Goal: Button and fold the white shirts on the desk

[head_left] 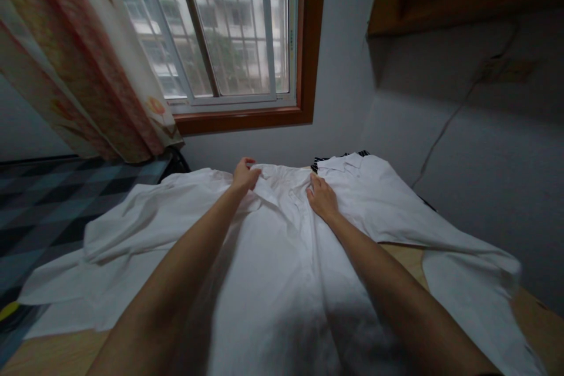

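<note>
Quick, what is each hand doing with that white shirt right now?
Left hand: closed, pinching the white shirt near its collar.
Right hand: open, resting flat on the shirt.

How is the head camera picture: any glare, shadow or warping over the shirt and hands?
Head view: the room is dim, lit through the window, bright but without glare; the white shirt reads clearly, with a soft shadow low between the forearms; left hand and right hand look sharp; the wide lens bends the window frame.
</note>
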`<state>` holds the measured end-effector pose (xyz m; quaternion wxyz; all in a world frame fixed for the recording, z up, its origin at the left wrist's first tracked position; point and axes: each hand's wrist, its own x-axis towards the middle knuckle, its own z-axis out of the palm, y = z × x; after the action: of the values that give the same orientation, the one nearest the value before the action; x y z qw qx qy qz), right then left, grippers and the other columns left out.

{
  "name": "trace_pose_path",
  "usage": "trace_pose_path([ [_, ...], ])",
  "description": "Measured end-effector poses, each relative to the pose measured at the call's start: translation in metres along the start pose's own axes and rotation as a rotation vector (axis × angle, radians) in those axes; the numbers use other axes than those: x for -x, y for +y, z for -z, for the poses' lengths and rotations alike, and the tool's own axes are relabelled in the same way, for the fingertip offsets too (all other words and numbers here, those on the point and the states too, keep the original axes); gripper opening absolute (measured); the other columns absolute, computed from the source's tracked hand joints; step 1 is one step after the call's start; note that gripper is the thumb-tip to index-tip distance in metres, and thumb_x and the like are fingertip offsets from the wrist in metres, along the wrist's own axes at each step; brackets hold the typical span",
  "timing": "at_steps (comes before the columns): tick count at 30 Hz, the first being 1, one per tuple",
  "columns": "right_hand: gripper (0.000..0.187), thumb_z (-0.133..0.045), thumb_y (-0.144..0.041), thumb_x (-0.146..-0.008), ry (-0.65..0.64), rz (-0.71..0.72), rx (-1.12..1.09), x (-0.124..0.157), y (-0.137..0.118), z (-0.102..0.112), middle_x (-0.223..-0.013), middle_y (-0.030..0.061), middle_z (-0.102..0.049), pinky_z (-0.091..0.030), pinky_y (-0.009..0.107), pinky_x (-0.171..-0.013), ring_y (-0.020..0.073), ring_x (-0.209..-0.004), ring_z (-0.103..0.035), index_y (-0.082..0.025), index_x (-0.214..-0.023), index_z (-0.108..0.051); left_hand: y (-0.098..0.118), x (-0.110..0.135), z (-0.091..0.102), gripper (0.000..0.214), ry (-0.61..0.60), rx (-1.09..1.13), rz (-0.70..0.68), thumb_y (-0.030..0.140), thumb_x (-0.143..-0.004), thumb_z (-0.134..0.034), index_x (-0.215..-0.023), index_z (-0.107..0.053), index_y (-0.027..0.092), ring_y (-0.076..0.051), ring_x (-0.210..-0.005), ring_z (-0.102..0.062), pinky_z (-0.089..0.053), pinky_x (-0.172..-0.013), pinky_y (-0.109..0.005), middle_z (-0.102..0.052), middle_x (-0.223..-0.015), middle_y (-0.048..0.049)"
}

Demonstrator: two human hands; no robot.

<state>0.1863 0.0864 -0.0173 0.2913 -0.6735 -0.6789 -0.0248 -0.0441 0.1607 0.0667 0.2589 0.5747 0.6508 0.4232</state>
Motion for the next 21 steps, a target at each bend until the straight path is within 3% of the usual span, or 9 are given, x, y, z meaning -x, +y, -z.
trace_pose_path([
  [2, 0.054, -0.043, -0.035, -0.094, 0.004, -0.050, -0.063, -0.003, 0.002, 0.000, -0.134, 0.0131, -0.053, -0.037, 0.033, -0.102, 0.0243, -0.121, -0.050, -0.017, -0.144, -0.037, -0.003, 0.003, 0.003, 0.053, -0.046, -0.178, -0.051, 0.013, -0.065, -0.066, -0.117, -0.058, 0.017, -0.020, -0.080, -0.065, -0.050, -0.070, -0.028, -0.066, -0.094, -0.0084],
  [5, 0.063, -0.040, -0.053, -0.093, -0.017, -0.299, -0.214, -0.019, 0.003, 0.004, -0.130, 0.0142, -0.057, -0.042, 0.036, -0.097, 0.0255, -0.116, -0.055, -0.016, -0.143, -0.037, -0.004, 0.006, 0.010, 0.051, -0.103, -0.472, -0.131, 0.013, -0.065, -0.067, -0.115, -0.061, 0.015, -0.026, -0.099, -0.063, -0.047, -0.081, -0.030, -0.068, -0.103, -0.0129],
  [7, 0.075, -0.037, -0.066, -0.088, -0.071, -0.455, -0.284, -0.034, 0.000, 0.008, -0.127, 0.0178, -0.059, -0.044, 0.039, -0.094, 0.0280, -0.115, -0.057, -0.012, -0.140, -0.040, -0.001, 0.007, 0.016, 0.031, -0.142, -0.522, -0.150, 0.020, -0.069, -0.066, -0.099, -0.067, 0.014, -0.025, -0.093, -0.065, -0.047, -0.077, -0.029, -0.070, -0.096, -0.0118],
  [9, 0.081, -0.042, -0.073, -0.083, -0.136, -0.504, -0.284, -0.048, -0.008, 0.010, -0.126, 0.0206, -0.058, -0.046, 0.041, -0.092, 0.0307, -0.116, -0.057, -0.012, -0.136, -0.045, 0.002, 0.009, 0.024, 0.019, -0.179, -0.493, -0.169, 0.031, -0.076, -0.062, -0.082, -0.069, 0.015, -0.021, -0.078, -0.065, -0.046, -0.067, -0.026, -0.070, -0.080, -0.0076],
  [11, 0.074, -0.054, -0.066, -0.079, -0.177, -0.504, -0.234, -0.057, -0.016, 0.010, -0.126, 0.0209, -0.058, -0.047, 0.042, -0.090, 0.0321, -0.114, -0.058, -0.014, -0.131, -0.051, 0.005, 0.012, 0.031, 0.026, -0.214, -0.404, -0.172, 0.038, -0.079, -0.057, -0.074, -0.067, 0.015, -0.017, -0.064, -0.061, -0.043, -0.058, -0.023, -0.065, -0.066, -0.0036],
  [13, 0.054, -0.062, -0.049, -0.078, -0.192, -0.506, -0.190, -0.062, -0.022, 0.010, -0.122, 0.0200, -0.061, -0.048, 0.041, -0.088, 0.0325, -0.110, -0.061, -0.015, -0.121, -0.060, 0.007, 0.016, 0.039, 0.027, -0.282, -0.293, -0.123, 0.040, -0.078, -0.058, -0.070, -0.066, 0.015, -0.014, -0.055, -0.056, -0.039, -0.051, -0.022, -0.061, -0.059, -0.0015],
  [16, 0.029, -0.057, -0.029, -0.081, -0.180, -0.524, -0.193, -0.071, -0.023, 0.016, -0.112, 0.0192, -0.067, -0.048, 0.040, -0.087, 0.0318, -0.107, -0.063, -0.015, -0.103, -0.070, 0.007, 0.019, 0.053, 0.028, -0.364, -0.317, -0.013, 0.043, -0.073, -0.065, -0.066, -0.066, 0.016, -0.015, -0.056, -0.057, -0.040, -0.051, -0.023, -0.060, -0.055, -0.0019],
  [18, 0.026, -0.053, -0.026, -0.083, -0.156, -0.538, -0.209, -0.081, -0.020, 0.025, -0.108, 0.0184, -0.068, -0.049, 0.038, -0.085, 0.0305, -0.105, -0.064, -0.015, -0.097, -0.072, 0.006, 0.018, 0.060, 0.032, -0.298, -0.520, -0.008, 0.047, -0.068, -0.071, -0.061, -0.064, 0.016, -0.021, -0.068, -0.063, -0.045, -0.059, -0.026, -0.063, -0.059, -0.0054],
  [21, 0.025, -0.054, -0.026, -0.081, -0.113, -0.547, -0.237, -0.097, -0.015, 0.040, -0.104, 0.0150, -0.070, -0.049, 0.035, -0.083, 0.0280, -0.102, -0.065, -0.017, -0.095, -0.073, 0.007, 0.012, 0.062, 0.026, -0.090, -0.716, -0.050, 0.039, -0.064, -0.076, -0.063, -0.063, 0.016, -0.032, -0.093, -0.065, -0.049, -0.078, -0.036, -0.068, -0.079, -0.0131],
])
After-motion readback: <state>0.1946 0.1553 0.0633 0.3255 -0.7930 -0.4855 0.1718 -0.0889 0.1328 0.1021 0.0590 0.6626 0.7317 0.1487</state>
